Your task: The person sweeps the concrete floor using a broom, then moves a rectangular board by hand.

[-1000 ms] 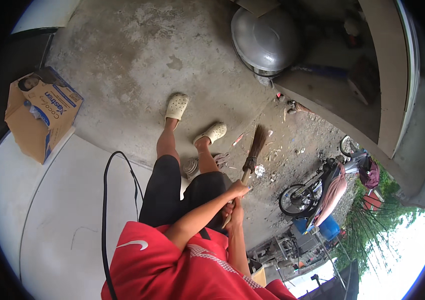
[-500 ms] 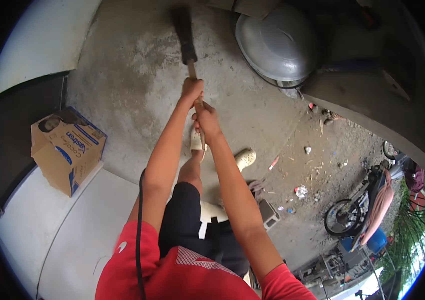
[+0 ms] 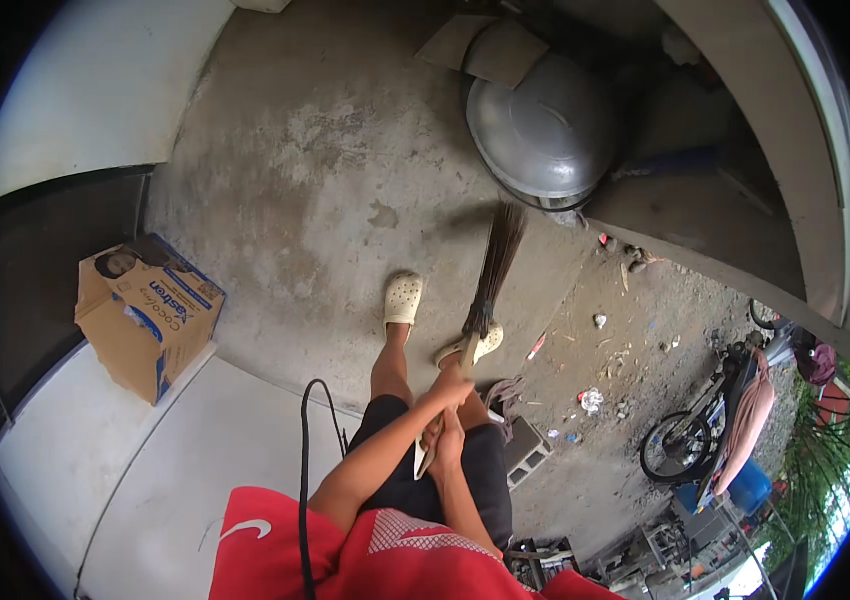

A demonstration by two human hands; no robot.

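Both hands (image 3: 448, 420) gripping a broom (image 3: 490, 275), stained concrete floor (image 3: 325, 160), cardboard box (image 3: 145, 315), metal basin (image 3: 545, 130)

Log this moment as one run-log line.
left hand: grips broom handle | right hand: grips handle lower | broom: bristles on concrete floor below metal basin | cardboard box: at left

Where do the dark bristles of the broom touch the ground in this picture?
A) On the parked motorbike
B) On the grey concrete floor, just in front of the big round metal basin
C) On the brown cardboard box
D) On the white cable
B: the long broom with dark bristles, held by the left hand and right hand, reaches the grey concrete floor beside the big round grey metal basin.
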